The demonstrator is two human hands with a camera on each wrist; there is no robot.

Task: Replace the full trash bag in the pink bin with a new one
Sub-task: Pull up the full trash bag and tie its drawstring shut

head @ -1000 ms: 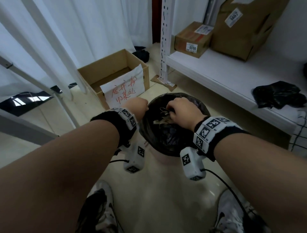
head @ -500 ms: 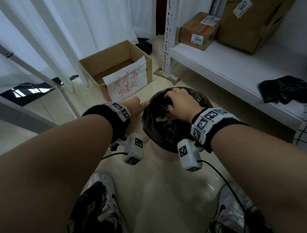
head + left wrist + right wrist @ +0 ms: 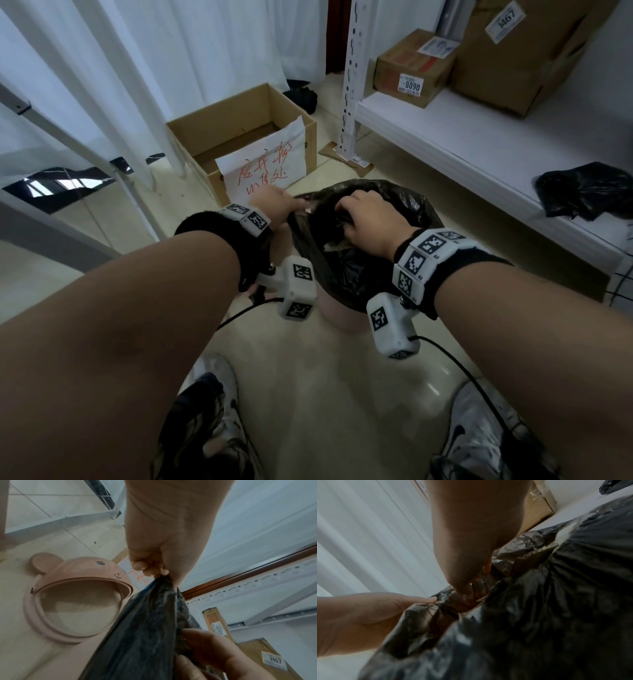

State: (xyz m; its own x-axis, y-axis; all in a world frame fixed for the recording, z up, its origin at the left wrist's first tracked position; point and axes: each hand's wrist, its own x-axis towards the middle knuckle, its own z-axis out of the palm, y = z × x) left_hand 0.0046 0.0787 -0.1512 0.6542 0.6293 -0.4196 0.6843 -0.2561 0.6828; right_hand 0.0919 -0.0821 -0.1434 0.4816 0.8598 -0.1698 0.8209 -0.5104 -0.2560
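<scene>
The pink bin (image 3: 337, 313) stands on the floor between my feet, mostly hidden by the full black trash bag (image 3: 346, 274) bulging out of it. My left hand (image 3: 296, 207) pinches the bag's left edge, fingers curled on the plastic (image 3: 154, 570). My right hand (image 3: 344, 214) grips the gathered plastic at the bag's mouth (image 3: 467, 588), a short way from the left hand. A crumpled black bag (image 3: 589, 190) lies on the white shelf at the right. The bin's pink bear-faced lid (image 3: 77, 601) lies on the floor.
An open cardboard box (image 3: 239, 137) with a handwritten paper sign stands just behind the bin. A white shelf (image 3: 479, 144) with two cardboard boxes runs along the right. White curtains and a metal frame are at the left. My shoes flank the floor in front.
The bag's rim has come up off the bin and its mouth is drawn narrower. My left hand has moved from the bin's left side onto the bag's edge, closer to the right hand.
</scene>
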